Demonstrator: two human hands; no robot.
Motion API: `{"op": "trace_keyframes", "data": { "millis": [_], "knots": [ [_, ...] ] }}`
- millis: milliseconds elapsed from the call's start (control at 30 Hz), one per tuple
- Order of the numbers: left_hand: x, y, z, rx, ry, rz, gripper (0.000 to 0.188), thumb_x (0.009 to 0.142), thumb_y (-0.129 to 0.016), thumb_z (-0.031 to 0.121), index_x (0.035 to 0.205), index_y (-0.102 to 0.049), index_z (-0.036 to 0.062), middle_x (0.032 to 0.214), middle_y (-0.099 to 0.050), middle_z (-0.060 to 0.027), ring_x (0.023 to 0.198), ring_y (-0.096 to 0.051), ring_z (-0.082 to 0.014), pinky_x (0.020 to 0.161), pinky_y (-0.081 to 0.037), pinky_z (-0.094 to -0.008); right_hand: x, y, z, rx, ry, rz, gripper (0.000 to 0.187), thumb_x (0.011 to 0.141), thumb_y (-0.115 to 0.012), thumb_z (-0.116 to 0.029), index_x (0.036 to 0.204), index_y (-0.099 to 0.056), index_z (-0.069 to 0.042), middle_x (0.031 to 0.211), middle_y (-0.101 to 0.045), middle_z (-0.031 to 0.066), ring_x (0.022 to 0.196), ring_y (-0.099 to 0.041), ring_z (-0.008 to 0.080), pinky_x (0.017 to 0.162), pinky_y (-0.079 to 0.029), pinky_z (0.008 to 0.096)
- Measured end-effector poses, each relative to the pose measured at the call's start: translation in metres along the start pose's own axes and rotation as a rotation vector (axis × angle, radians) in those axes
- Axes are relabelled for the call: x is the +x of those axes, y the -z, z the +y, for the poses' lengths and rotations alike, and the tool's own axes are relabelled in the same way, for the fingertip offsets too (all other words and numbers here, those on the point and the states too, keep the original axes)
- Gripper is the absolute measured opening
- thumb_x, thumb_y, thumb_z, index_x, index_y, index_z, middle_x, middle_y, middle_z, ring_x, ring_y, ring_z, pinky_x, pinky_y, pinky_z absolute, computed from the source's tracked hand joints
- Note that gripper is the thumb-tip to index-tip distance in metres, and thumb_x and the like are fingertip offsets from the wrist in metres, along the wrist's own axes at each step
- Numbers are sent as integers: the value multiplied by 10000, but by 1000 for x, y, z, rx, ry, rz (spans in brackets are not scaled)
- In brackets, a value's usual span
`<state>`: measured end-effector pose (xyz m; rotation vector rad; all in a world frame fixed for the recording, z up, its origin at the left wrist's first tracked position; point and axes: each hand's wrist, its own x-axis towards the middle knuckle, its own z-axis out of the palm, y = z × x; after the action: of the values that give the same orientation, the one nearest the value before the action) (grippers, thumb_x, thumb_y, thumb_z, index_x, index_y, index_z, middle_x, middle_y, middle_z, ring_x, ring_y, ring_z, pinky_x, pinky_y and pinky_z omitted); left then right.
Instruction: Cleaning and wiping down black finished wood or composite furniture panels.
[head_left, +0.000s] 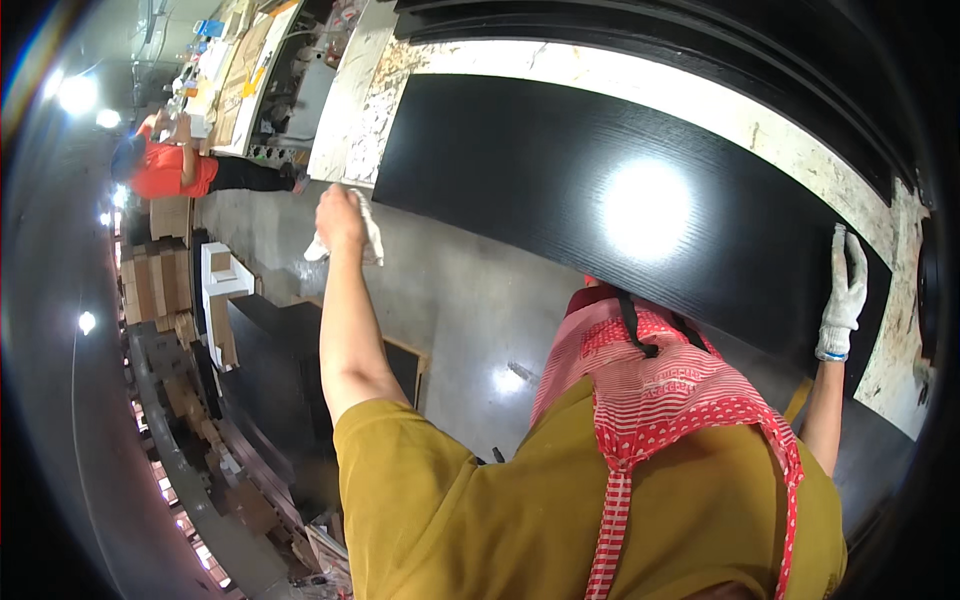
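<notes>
A long black board (pixel 520 150) with a wood-grain surface lies flat on a worn white bench top, a bright light glaring off it. My left hand (pixel 340 218), bare, is out beyond the board's left end, its fingers closed around a crumpled white cloth (pixel 373 240). The cloth hangs on both sides of the hand, over the floor. At the board's right end, my right hand (pixel 845 295) wears a white knitted glove with a blue cuff edge. Its fingers stretch out flat and rest on the black surface.
The white bench top (pixel 770 130) shows along the board's far side, with stacked dark panels (pixel 680 40) behind it. A person in a red shirt (pixel 170 170) stands at a cluttered table at the far left. Cardboard stacks (pixel 155 285) and black panels (pixel 270 380) stand at left.
</notes>
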<state>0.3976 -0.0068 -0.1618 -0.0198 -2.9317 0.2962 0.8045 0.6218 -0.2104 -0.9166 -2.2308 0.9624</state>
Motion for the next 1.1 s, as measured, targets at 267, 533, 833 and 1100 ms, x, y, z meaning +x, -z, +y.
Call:
{"op": "trace_keyframes", "data": {
  "millis": [267,533,833,1100],
  "knots": [
    [-55,5,56,-149,-75,93,192,916,-553,257,918,-599,71,969,-611,-137,915,-593,-358,777,-481,-489,1,-3,-11,105,-28,35,421,911,-640,-218,1241,-587,39,1251,-604,138,1186,-544,212,1051,-381,337],
    [-168,62,162,-376,-457,-8,118,836,-606,149,918,-580,69,934,-598,-121,884,-587,-332,776,-490,-451,-1,-2,-17,233,-33,17,422,896,-676,-216,1227,-596,33,1231,-610,134,1162,-557,203,1049,-384,328],
    [-234,117,209,-1085,-402,-158,110,843,-621,57,944,-650,22,851,-652,-99,802,-628,-218,749,-494,-324,4,20,-11,550,-154,-84,502,908,-652,-304,1267,-565,36,1105,-617,73,920,-572,118,800,-466,253],
    [-135,71,99,-1092,177,-57,237,911,-629,218,902,-676,-14,794,-681,-65,726,-601,-141,692,-481,-300,-27,67,21,970,-304,-94,439,963,-580,-247,1307,-522,20,967,-582,46,796,-538,101,689,-465,253]
  ]
}}
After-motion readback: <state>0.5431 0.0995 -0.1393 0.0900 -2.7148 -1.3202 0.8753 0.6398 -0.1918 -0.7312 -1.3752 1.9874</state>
